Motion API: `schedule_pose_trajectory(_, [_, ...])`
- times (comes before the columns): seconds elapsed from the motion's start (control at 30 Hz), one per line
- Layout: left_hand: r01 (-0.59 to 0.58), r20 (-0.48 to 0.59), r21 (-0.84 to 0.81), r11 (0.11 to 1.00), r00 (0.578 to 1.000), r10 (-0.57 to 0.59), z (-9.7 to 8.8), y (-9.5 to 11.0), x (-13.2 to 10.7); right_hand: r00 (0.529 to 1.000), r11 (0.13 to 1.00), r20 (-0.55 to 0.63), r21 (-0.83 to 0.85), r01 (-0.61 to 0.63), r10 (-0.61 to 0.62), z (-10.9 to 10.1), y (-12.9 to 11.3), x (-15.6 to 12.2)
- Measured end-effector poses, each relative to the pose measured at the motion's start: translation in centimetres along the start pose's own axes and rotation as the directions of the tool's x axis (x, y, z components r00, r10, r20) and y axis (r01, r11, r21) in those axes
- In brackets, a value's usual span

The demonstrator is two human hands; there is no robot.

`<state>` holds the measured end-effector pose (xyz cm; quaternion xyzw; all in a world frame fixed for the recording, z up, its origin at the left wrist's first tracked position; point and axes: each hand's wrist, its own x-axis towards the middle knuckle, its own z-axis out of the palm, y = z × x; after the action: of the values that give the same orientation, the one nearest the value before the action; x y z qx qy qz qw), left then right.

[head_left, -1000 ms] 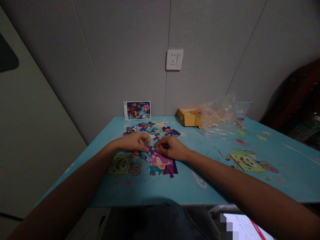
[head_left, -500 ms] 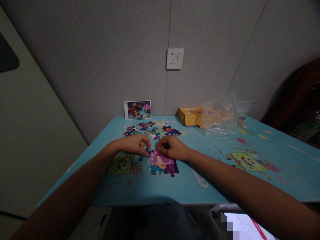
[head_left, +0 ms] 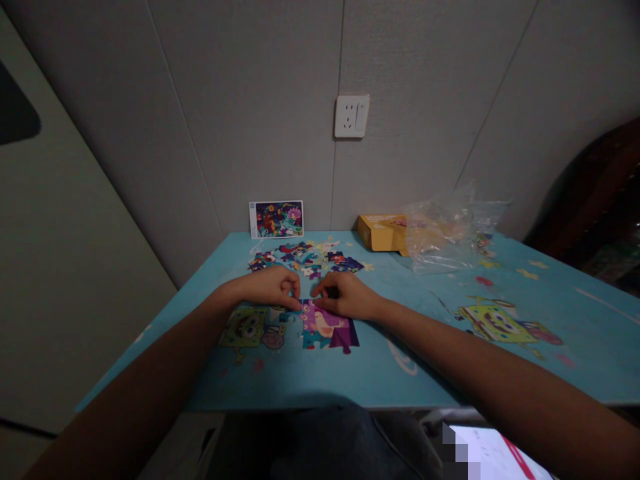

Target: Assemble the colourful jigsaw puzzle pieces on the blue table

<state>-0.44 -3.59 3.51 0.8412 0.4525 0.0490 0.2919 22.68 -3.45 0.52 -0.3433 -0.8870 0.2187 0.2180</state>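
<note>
A partly joined jigsaw section point(head_left: 327, 328), pink and purple with a pale bird figure, lies flat on the blue table. At its top left corner, my left hand point(head_left: 273, 288) has curled fingers and its thumb down on a small dark blue puzzle piece point(head_left: 301, 305), mostly covered by the fingertips. My right hand point(head_left: 346, 295) is bent over the section's upper edge, thumb on the pink part and index finger curled just beyond it. Behind both hands lie loose puzzle pieces point(head_left: 313, 272) in a spread pile.
A picture card point(head_left: 277, 220) of the puzzle leans on the wall at the back left. Toward the back right are a yellow box point(head_left: 383, 233) and a crumpled clear plastic bag point(head_left: 440, 243). The table point(head_left: 300, 387) has printed cartoon figures; its front edge is close to my lap.
My left fingertips have shifted slightly, bringing the dark blue piece against the section's top left corner. My right hand stays in nearly the same place on the section.
</note>
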Motion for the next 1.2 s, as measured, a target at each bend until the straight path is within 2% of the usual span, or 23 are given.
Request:
schedule_pose_trajectory(0.13, [0.011, 0.022, -0.017, 1.0, 1.0, -0.011, -0.1, 0.2, -0.2, 1.0, 1.0, 0.005, -0.001, 0.003, -0.003, 0.1, 0.1, 0.0])
schedule_pose_trajectory(0.3, [0.022, 0.128, -0.016, 1.0, 0.992, -0.019, -0.5, 0.6, -0.7, 1.0, 1.0, 0.012, -0.002, 0.008, -0.008, 0.0, -0.2, 0.0])
schedule_pose_trajectory(0.73, [0.005, 0.118, 0.048, 0.999, 0.993, -0.011, 0.0, 0.7, -0.6, 1.0, 1.0, -0.01, -0.002, 0.023, -0.023, 0.0, -0.3, -0.1])
schedule_pose_trajectory(0.87, [-0.003, 0.119, 0.058, 0.998, 0.993, -0.004, -0.1, 1.0, -0.7, 0.994, 0.994, -0.034, 0.009, 0.105, -0.105, 0.0, -0.4, -0.1])
schedule_pose_trajectory(1.07, [-0.005, 0.107, 0.075, 0.997, 0.994, -0.003, 0.0, 0.9, -0.6, 0.959, 0.959, -0.007, -0.035, 0.281, -0.282, 0.3, -0.3, 0.0])
schedule_pose_trajectory(1.2, [-0.019, 0.099, 0.094, 0.995, 0.995, 0.009, 0.0, 0.7, -0.5, 0.939, 0.939, 0.021, -0.024, 0.343, -0.343, 0.5, -0.1, 0.0])
